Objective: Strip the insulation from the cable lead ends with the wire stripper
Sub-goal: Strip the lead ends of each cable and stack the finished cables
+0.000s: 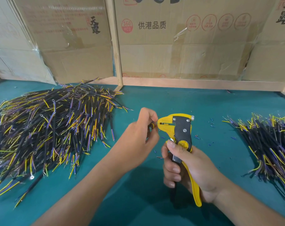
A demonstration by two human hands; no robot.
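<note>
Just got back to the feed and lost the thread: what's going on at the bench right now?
A person is stripping cable leads. The right hand grips the handles of the yellow-and-black wire stripper, head pointing left. The left hand pinches a cable lead and holds its end at the stripper's mouth. A big pile of cables lies on the left of the green table, a smaller pile on the right, with small bits of insulation scattered near the tool.

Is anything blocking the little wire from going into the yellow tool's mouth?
Nothing visible does. The left hand pinches the lead end right at the nose of the wire stripper, which the right hand grips by its handles. Only open air shows between the wire and the jaws.
</note>
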